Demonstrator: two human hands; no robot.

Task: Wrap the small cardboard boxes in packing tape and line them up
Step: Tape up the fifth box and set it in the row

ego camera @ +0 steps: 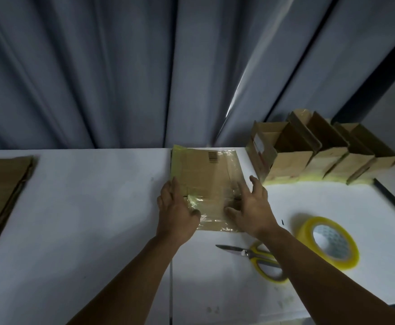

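At the far left of the white counter [86, 207] lies a stack of flattened cardboard [2, 198]. In the middle, a flat cardboard box [206, 177] covered in glossy tape carries a barcode label [213, 157], too blurred to read. The left hand [176, 212] presses its left edge with the grip spread flat, clasping nothing; the right hand [252, 212] lies likewise on its right edge. Yellow-handled scissors [255, 256] and a tape roll [330, 242] sit to the right. Four open boxes [320, 151] stand lined up behind, one bearing an illegible white label.
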